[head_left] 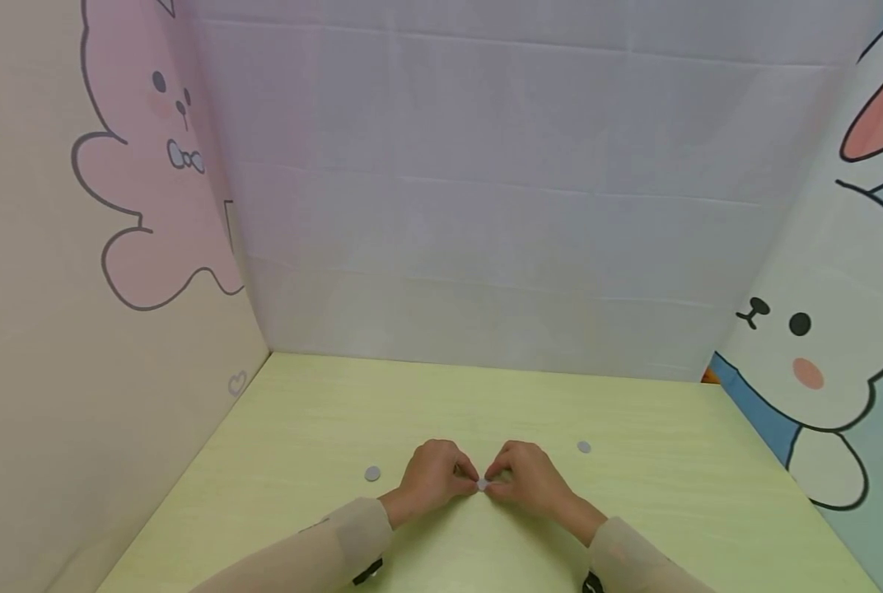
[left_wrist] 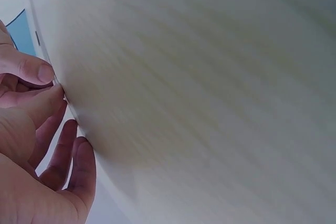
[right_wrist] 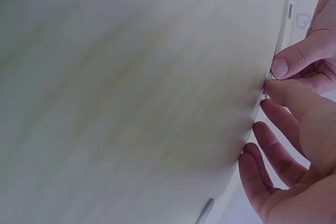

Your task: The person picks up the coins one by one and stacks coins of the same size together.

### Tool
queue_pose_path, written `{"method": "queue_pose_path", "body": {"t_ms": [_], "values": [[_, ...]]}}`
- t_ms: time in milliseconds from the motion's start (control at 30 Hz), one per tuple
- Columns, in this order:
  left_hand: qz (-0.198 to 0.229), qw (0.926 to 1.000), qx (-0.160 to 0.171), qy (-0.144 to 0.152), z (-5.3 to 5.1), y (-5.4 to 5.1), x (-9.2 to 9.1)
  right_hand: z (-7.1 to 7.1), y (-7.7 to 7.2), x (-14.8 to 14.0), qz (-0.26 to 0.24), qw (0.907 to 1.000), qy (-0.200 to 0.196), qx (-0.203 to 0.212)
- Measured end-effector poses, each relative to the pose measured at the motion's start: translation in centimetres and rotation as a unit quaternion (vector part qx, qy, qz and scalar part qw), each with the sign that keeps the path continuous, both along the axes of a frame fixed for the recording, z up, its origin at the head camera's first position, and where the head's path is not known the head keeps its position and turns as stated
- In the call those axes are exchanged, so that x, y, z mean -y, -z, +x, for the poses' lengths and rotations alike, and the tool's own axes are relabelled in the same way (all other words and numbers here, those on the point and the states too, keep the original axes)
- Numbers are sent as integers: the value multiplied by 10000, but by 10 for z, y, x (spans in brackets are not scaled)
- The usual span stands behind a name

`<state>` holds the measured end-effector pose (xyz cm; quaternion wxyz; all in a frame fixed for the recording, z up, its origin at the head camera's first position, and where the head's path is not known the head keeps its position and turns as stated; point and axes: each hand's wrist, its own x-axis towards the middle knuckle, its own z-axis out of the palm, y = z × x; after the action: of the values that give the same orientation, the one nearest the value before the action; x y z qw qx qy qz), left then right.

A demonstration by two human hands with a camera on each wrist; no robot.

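Observation:
A small, flat grey disc point(head_left: 482, 485) lies on the pale yellow-green tabletop, between the fingertips of both hands. My left hand point(head_left: 434, 476) pinches its left side with thumb and index finger, while my right hand point(head_left: 528, 479) pinches the opposite side. The two thumbs come close together in the wrist views, where the fingers hide most of the disc. Another grey disc point(head_left: 372, 473) lies left of the left hand. A third grey disc point(head_left: 584, 446) is farther back, right of the right hand.
The yellow-green table point(head_left: 323, 412) is bounded by a plain whitish back sheet point(head_left: 486, 206). A side panel with a pink cartoon animal point(head_left: 152, 189) stands at left. At right is a panel with a white cartoon rabbit point(head_left: 842, 288).

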<state>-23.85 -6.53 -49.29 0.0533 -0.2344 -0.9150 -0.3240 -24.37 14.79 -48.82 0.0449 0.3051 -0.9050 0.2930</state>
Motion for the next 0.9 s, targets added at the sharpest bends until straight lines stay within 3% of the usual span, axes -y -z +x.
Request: {"method": "queue_pose_path", "body": {"t_ms": [900], "values": [[-199, 9998, 37, 6, 0, 1, -1, 2, -3, 1, -11, 10000, -5, 33]]}}
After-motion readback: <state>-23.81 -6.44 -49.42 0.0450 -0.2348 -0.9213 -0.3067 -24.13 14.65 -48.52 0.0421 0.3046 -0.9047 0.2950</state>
